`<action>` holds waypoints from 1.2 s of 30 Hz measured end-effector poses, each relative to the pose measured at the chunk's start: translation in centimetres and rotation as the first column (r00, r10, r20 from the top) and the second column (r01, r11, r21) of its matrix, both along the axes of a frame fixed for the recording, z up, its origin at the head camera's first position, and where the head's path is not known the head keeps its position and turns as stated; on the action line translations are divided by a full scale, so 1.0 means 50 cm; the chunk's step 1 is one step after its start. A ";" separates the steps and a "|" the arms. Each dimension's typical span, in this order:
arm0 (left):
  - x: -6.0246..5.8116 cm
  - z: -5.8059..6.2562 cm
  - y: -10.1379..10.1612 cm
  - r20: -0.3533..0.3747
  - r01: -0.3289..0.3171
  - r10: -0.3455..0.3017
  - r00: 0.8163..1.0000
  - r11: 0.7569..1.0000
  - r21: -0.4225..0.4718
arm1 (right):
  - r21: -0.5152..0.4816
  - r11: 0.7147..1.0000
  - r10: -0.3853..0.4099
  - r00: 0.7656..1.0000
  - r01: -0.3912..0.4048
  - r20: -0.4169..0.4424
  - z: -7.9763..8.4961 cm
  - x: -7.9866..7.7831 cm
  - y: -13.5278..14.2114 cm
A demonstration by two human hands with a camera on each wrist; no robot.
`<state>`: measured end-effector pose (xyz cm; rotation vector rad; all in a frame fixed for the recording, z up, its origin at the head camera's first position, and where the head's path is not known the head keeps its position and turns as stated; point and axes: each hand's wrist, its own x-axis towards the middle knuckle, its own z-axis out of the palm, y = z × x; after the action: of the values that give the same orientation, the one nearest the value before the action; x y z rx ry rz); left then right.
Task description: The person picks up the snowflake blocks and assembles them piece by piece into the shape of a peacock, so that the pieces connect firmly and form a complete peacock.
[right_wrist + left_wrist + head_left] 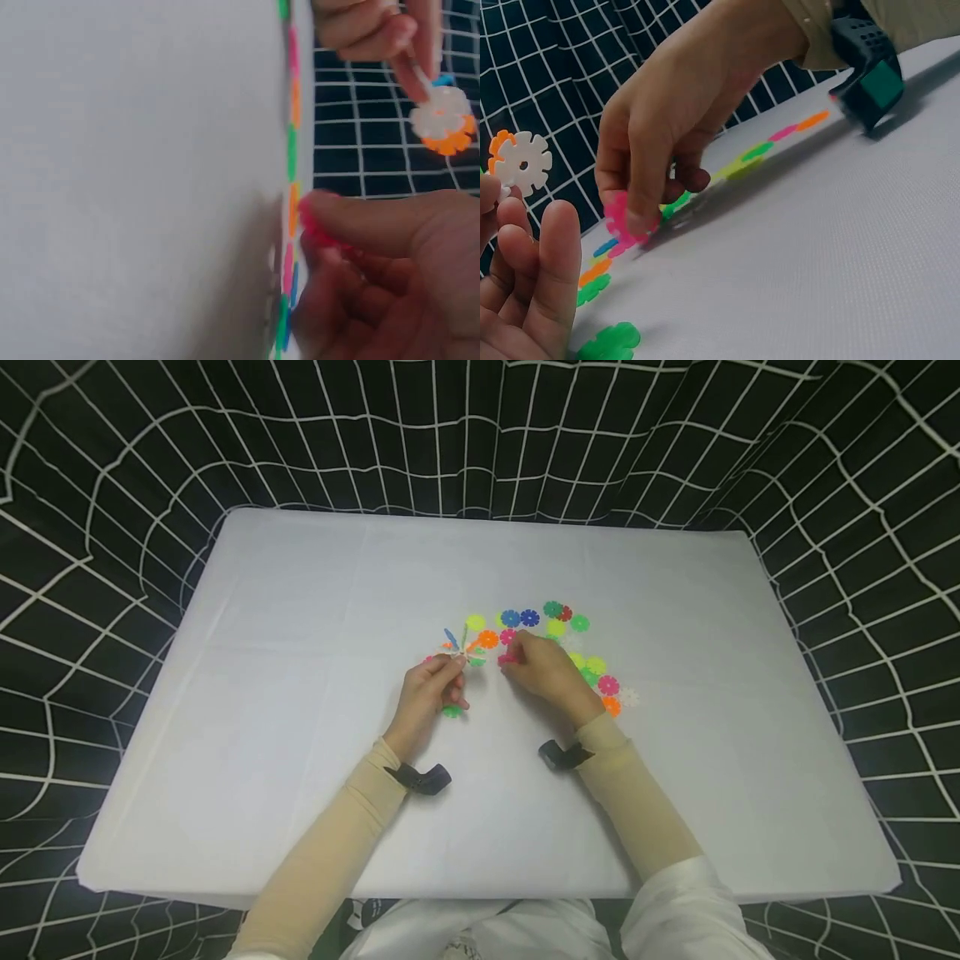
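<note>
Joined flower-shaped discs (537,157) in white, orange and blue sit near the centre of the head view, where the left hand (429,695) pinches them at its fingertips. Just right of centre, the right hand (551,675) pinches a pink disc (618,216). Loose coloured discs (608,685) lie around both hands on the white table (285,677).

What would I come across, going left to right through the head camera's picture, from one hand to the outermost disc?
Left hand with joined discs → loose orange disc → right hand with a pink disc → loose pink disc → white disc.
</note>
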<state>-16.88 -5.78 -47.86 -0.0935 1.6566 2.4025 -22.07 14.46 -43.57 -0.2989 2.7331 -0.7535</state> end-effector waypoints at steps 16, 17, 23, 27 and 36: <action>0.002 -0.001 -0.002 0.023 -0.017 0.016 1.000 1.000 0.026 | -0.672 0.720 -0.095 0.984 0.175 0.154 0.002 0.070 0.004; 0.002 -0.002 -0.003 0.024 -0.014 0.013 1.000 1.000 0.025 | -0.678 0.715 -0.093 0.984 0.174 0.154 0.000 0.070 0.003; 0.004 -0.008 -0.004 -0.002 0.001 -0.001 1.000 1.000 0.011 | -0.694 0.697 -0.090 0.982 0.180 0.165 -0.003 0.072 0.002; 0.004 -0.009 -0.003 -0.013 0.005 -0.005 1.000 1.000 0.002 | -0.699 0.694 -0.081 0.984 0.171 0.160 -0.006 0.073 0.002; 0.004 -0.010 0.006 -0.096 -0.017 0.007 0.995 0.995 -0.099 | -0.677 0.712 -0.098 0.981 0.186 0.167 -0.013 0.073 0.002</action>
<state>-16.66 -5.46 -48.35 -0.0045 1.8237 2.3665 -18.40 14.54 -44.24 -0.1775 2.2588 -1.7740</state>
